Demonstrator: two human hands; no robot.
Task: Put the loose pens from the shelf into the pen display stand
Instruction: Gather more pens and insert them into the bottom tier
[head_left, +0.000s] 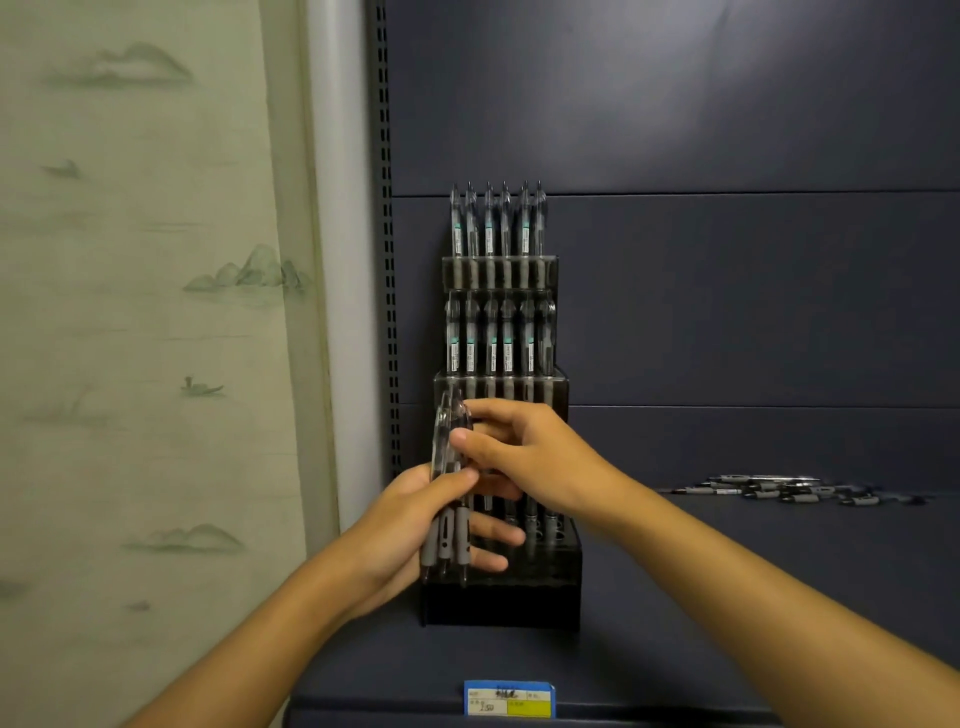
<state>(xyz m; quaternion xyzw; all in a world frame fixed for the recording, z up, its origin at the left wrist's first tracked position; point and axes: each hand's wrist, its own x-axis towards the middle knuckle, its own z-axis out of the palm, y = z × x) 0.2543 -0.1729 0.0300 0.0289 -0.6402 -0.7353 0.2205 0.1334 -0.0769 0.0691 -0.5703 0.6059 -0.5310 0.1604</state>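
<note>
A stepped black pen display stand (501, 603) sits on the dark shelf, its two upper tiers filled with several clear pens. In front of its lowest tier, my left hand (410, 530) holds a small bundle of clear pens (449, 499) with grey grips, tips down. My right hand (530, 457) reaches in from the right and pinches the upper part of one pen in that bundle between thumb and fingers. A couple of pens stand in the bottom tier behind my hands. Several loose pens (779, 491) lie on the shelf to the far right.
The shelf (727, 597) has a dark back panel and a slotted upright (387, 234) on its left. A blue and yellow price label (509, 699) hangs on the shelf's front edge. A pale curtain (145, 338) with mountain prints hangs at the left.
</note>
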